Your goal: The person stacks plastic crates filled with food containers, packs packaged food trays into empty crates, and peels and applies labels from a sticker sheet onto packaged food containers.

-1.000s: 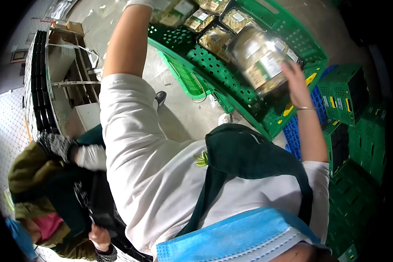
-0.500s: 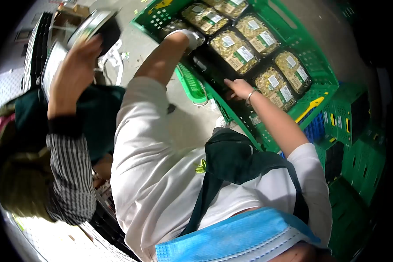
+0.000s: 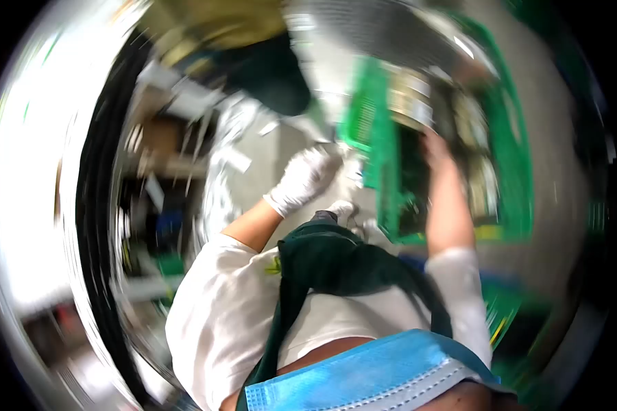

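Observation:
My left hand (image 3: 307,179), in a white glove, is curled into a fist left of the green crate, with nothing visible in it. Inside the crate (image 3: 519,147), my bare right hand (image 3: 437,149) has its fingers at the near edge of a labelled food tray (image 3: 410,99). Motion blur hides the exact grip. More food trays (image 3: 485,185) lie along the crate's right side. A dark area shows between them and the crate's left wall.
Another person's striped sleeve (image 3: 384,31) reaches across the crate's far end, their hand (image 3: 474,68) blurred over it. That person's dark green garment (image 3: 271,75) is at the top. A smaller green basket (image 3: 363,103) adjoins the crate. Cluttered shelving (image 3: 164,147) stands left.
The view has turned, so the crate appears upright at the right. My left hand has come out of the crate and curled. My right hand is now at a tray. The other person's arm reaches over the crate.

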`<action>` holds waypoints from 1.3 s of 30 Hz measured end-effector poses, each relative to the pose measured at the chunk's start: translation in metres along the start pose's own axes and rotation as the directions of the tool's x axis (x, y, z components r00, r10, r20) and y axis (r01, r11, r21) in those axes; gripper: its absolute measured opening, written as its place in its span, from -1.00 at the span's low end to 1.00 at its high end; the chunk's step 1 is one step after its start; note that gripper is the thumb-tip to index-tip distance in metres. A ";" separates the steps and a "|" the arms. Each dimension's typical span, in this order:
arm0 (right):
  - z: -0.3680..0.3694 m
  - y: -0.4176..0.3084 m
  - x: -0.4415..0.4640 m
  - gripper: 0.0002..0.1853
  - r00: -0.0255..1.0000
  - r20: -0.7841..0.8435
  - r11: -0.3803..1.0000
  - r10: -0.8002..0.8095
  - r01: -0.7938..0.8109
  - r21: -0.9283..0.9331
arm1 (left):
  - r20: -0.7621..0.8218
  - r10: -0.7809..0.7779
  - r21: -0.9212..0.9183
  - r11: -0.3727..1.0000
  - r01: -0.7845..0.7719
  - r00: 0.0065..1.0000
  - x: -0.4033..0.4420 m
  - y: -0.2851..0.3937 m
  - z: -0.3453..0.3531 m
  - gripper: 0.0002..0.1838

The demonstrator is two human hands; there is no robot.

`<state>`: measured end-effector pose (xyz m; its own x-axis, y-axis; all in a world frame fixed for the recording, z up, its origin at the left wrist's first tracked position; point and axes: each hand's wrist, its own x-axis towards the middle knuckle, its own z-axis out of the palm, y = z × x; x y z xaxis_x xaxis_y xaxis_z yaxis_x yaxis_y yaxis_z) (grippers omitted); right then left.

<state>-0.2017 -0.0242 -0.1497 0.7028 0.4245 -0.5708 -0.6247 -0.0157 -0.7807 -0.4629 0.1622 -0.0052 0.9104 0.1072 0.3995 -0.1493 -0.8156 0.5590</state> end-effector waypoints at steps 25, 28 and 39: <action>0.175 -0.002 -0.194 -0.76 0.067 0.592 -0.518 -0.803 0.413 -0.749 | -0.059 -0.955 -0.280 -0.264 0.923 -0.291 -0.746 0.121 -0.067 -0.62; 0.338 0.098 -0.280 -0.86 0.178 0.642 -0.220 -0.745 0.844 -0.489 | 0.110 -0.946 -0.044 -0.309 0.950 -0.303 -0.762 0.085 -0.107 -0.65; 0.540 0.411 -0.425 -0.72 -0.069 0.471 0.250 0.880 0.909 -0.334 | -0.360 -0.919 -0.428 0.008 0.904 -0.162 -0.723 0.004 -0.150 -0.64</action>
<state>-0.9411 0.2782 -0.0904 -0.7581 0.3831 -0.5277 0.5963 0.0796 -0.7988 -1.1794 0.1671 -0.1831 -0.1492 0.9367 -0.3169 0.6567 0.3334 0.6764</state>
